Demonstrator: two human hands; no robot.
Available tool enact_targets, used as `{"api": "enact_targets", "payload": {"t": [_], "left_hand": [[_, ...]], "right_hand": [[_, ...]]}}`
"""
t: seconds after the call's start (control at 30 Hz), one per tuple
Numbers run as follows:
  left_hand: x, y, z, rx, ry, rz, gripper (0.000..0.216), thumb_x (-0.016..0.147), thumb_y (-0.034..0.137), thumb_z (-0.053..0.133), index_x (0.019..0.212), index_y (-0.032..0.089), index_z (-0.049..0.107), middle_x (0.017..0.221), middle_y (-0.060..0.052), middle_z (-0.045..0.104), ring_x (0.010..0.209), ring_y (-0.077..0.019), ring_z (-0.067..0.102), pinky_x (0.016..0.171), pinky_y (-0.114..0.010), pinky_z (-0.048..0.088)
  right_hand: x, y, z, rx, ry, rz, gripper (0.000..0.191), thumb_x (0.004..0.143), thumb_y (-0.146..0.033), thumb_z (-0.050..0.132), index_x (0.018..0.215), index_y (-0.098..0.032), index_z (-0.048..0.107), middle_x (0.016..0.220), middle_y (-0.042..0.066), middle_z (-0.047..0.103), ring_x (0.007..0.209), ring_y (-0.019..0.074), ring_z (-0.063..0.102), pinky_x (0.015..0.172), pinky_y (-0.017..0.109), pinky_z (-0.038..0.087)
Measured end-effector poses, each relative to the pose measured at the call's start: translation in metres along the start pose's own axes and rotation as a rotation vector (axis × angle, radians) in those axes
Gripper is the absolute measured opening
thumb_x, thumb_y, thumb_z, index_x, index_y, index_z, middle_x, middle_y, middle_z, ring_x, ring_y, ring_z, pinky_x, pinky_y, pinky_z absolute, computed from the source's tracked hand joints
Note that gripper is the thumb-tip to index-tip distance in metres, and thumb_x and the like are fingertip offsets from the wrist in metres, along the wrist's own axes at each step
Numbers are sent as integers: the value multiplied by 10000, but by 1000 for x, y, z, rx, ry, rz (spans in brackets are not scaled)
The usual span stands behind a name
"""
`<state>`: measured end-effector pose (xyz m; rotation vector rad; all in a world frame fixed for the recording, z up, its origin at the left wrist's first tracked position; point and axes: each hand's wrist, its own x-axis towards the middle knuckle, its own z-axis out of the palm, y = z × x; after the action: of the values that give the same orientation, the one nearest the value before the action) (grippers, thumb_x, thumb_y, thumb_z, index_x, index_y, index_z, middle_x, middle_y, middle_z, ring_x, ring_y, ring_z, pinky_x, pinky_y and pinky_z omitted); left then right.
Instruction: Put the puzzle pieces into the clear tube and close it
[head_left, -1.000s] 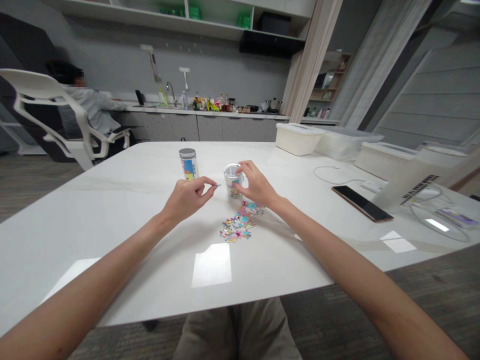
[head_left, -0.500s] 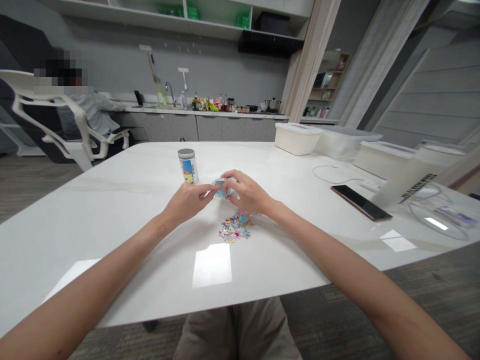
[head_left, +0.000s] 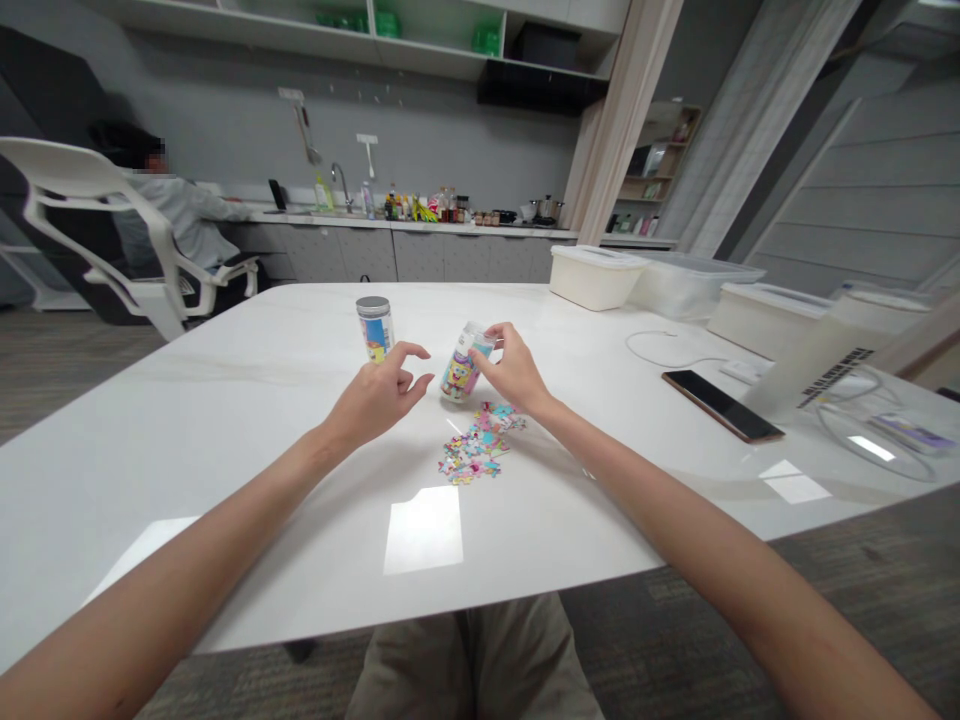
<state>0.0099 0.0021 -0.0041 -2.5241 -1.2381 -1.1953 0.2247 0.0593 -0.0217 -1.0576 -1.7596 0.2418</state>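
Right hand (head_left: 511,372) grips tilted open jar (head_left: 463,364) (contents unclear); left hand (head_left: 379,395) loosely open, empty

— What is different with the open jar (head_left: 465,364) at the middle of the frame?
— Half a second ago it lies tipped toward the camera, mouth showing; now it leans upright, label out, a little higher in the frame.
— And the right hand (head_left: 512,370)?
— It now pinches the jar near its rim rather than cupping it.
— The left hand (head_left: 379,395)?
— It is off the jar, fingers spread, nothing pinched.
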Motion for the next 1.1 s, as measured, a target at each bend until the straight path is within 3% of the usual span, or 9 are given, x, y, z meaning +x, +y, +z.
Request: {"api": "enact_targets", "payload": {"t": [0.07,0.13,0.27,0.37,0.6,1.1], "left_hand": [[0,1,-2,-11,-101,6,154,892,296,516,951,172,586,439,138,258,391,-74,276,498,-171,276],[-1,4,-4,-24,-294,13,197,895,334,513,896,174,629,444,118,285,409,-78,287,501,-185,272],[-2,14,-7,-89,-725,-18,449,850,465,592,1199,185,635,488,84,419,451,-95,349,524,-207,319],[-3,21,-4,-143,-889,-21,538,834,521,603,1268,203,615,515,60,482,473,-104,384,533,-215,334],[-5,20,4,-155,-829,-10,331,898,435,522,1069,219,705,522,39,532,481,-113,448,548,-215,351],[-8,15,6,-193,-721,5,204,882,381,542,899,195,625,488,79,449,436,-98,380,483,-193,286]], "right_hand": [[3,6,-2,-25,21,24,280,766,-272,615,977,-207,444,1005,83,559,901,225,561,834,412,493],[5,9,-5,-72,48,-13,302,745,-237,615,991,-196,446,1020,100,553,942,238,550,867,413,478],[4,9,-8,-126,53,-108,318,742,-199,589,1028,-195,448,1036,111,547,978,250,541,906,422,456],[2,9,-5,-147,32,-149,319,758,-204,573,1052,-199,449,1047,111,542,993,255,535,915,429,451],[1,10,-1,-136,5,-163,320,777,-217,560,1074,-187,446,1061,122,538,1000,262,537,897,428,465],[1,9,-1,-130,5,-167,312,777,-217,565,1067,-183,457,1056,126,539,1020,272,536,919,444,460]]}}
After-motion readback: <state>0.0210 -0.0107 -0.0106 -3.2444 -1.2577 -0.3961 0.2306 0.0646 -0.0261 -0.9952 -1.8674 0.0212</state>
